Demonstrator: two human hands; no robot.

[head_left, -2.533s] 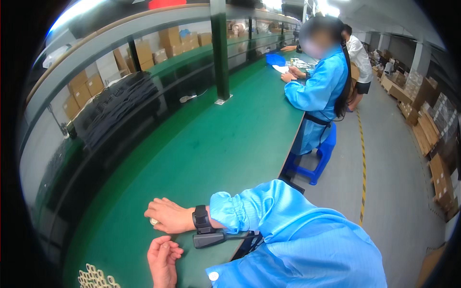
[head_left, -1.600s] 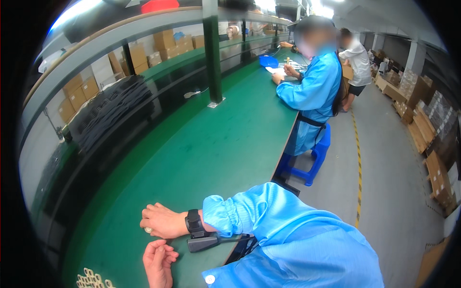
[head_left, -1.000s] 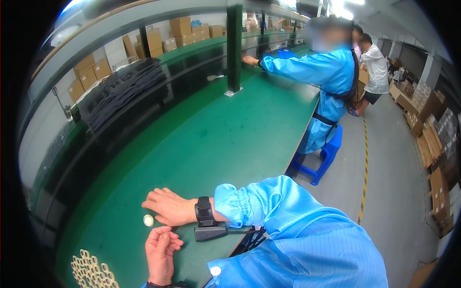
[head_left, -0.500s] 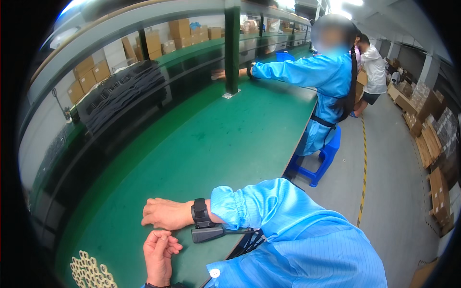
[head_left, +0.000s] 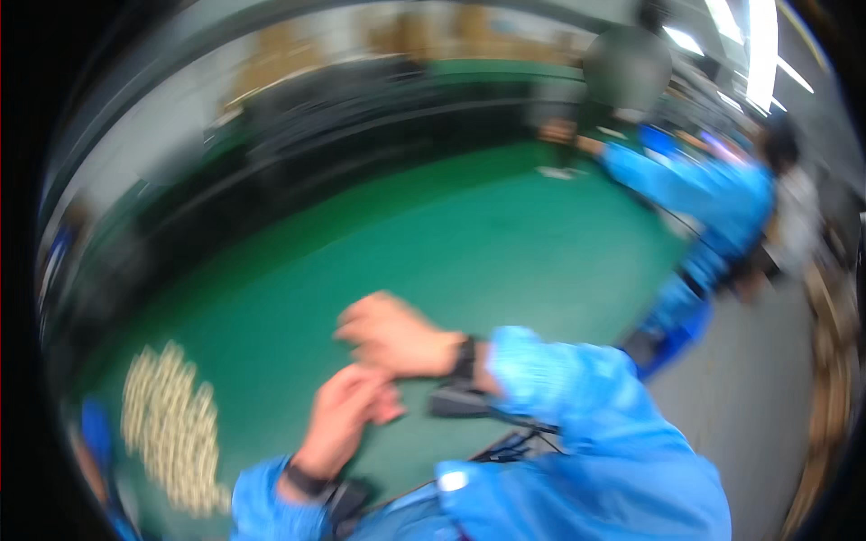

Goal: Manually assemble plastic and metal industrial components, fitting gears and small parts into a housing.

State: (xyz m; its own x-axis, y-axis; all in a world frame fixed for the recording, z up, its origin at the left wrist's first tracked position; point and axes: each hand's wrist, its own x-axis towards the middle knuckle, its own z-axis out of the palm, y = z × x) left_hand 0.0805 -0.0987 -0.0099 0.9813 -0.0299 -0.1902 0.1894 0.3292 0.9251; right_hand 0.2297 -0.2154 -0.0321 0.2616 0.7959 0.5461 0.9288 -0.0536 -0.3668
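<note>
Motion blur smears the whole head view. My left hand is over the green table, palm side turned inward, its fingers bent and blurred. My right hand lies just beyond it, back of the hand up, its fingertips pointing left and smeared. The two hands touch or overlap near the left fingertips; which, I cannot tell. Nothing held shows in either one. Dark wristbands with small black boxes sit on both wrists. To the left lies a group of small pale ring-shaped pieces in rows.
A co-worker in a blue smock reaches over the table at the far right, with a blue stool beneath. Dark material lies along the far side, with cardboard boxes behind. Another person's blue sleeve shows at the left edge.
The view has swung left, bringing more of the pale pieces into sight and shifting the co-worker rightward. My hands have come closer together.
</note>
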